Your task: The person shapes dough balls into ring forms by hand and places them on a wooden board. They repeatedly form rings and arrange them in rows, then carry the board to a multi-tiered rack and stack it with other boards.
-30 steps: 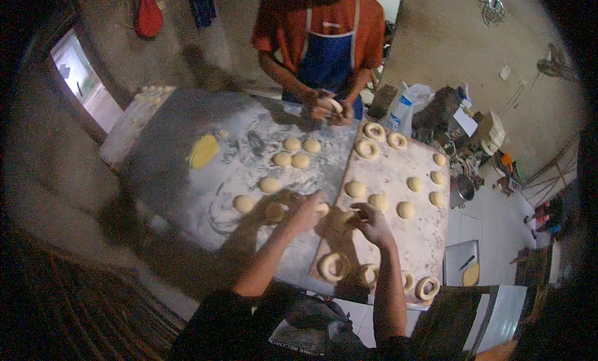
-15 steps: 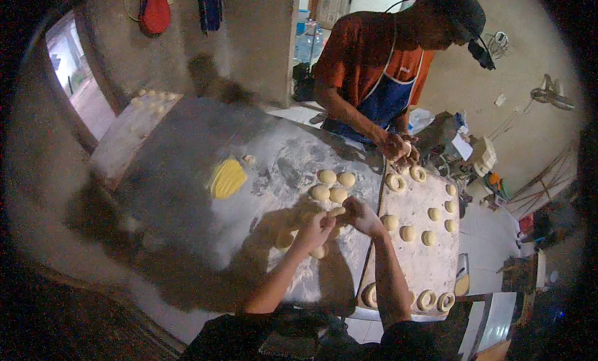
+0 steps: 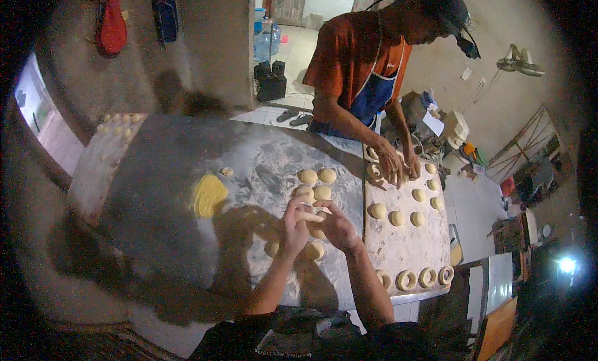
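Note:
Between my hands, above the floured table, a pale piece of dough (image 3: 309, 216) is seen edge-on, so whether it has a hole cannot be made out. My left hand (image 3: 294, 229) grips its left side, fingers pointing away from me. From the right, my right hand (image 3: 340, 229) has its fingers bent around the other end. Just beyond them sit round dough balls (image 3: 308, 176), with more, such as a dough ball (image 3: 314, 251), lying below my hands, partly covered by them.
At right, a floured board (image 3: 405, 249) carries dough balls and dough rings (image 3: 407, 279). Across from me, a co-worker in a blue apron reaches onto it, hands (image 3: 398, 166) over the dough. Left on the table lie a yellow mound (image 3: 210, 196) and a far board (image 3: 93, 174) with dough balls.
My hands have come a little nearer, and the dough has turned between them, with my fingers now extended around it. The co-worker's hands have lowered onto the board. The view has shifted.

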A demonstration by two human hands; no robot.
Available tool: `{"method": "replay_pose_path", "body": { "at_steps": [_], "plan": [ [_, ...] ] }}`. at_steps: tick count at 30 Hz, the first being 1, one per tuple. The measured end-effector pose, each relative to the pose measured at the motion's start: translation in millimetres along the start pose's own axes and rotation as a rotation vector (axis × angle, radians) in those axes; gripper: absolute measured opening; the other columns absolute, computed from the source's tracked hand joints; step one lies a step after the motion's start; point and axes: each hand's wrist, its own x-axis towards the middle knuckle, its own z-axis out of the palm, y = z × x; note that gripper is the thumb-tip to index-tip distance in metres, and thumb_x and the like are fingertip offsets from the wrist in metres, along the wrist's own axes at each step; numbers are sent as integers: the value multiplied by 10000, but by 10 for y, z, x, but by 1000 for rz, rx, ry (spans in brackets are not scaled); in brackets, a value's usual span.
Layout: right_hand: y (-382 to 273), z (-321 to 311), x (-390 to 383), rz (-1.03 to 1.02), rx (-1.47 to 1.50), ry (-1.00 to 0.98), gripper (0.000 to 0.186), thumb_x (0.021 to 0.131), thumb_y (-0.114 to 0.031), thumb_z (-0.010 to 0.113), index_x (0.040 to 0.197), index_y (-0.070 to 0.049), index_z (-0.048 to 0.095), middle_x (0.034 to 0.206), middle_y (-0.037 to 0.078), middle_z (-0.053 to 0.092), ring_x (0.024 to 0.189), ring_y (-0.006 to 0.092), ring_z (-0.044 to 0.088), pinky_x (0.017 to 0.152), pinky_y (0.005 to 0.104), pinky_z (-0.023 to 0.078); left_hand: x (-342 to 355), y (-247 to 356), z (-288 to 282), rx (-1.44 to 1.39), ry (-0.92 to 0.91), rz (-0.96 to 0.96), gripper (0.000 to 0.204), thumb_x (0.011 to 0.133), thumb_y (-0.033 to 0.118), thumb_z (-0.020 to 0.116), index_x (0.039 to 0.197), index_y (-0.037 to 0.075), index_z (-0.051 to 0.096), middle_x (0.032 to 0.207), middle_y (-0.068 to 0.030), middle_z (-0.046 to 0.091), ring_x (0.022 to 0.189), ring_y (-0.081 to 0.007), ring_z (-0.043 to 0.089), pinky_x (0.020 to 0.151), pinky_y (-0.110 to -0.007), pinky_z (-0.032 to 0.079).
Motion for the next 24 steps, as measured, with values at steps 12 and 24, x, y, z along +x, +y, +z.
{"method": "replay_pose_path", "body": {
  "at_steps": [12, 24],
  "plan": [
    [-202, 294, -248, 3, -371, 477, 755, 896, -726, 322, 1395, -160, 343, 848, 138, 657, 659, 176, 584, 582, 282, 437, -192, 183, 211, 655, -215, 136, 246, 1019, 244, 401, 1124, 47, 503, 796, -199, 643, 728, -420, 642, 642, -479, 505],
    [-575, -138, -900, -335, 63, 308, 436, 984, -329, 424, 1363, -122, 366, 807, 95, 627, 673, 200, 609, 613, 338, 516, -399, 292, 936, 246, -300, 168, 203, 1038, 229, 399, 1050, 50, 495, 830, -202, 630, 742, -362, 664, 644, -458, 501]
  ]
}}
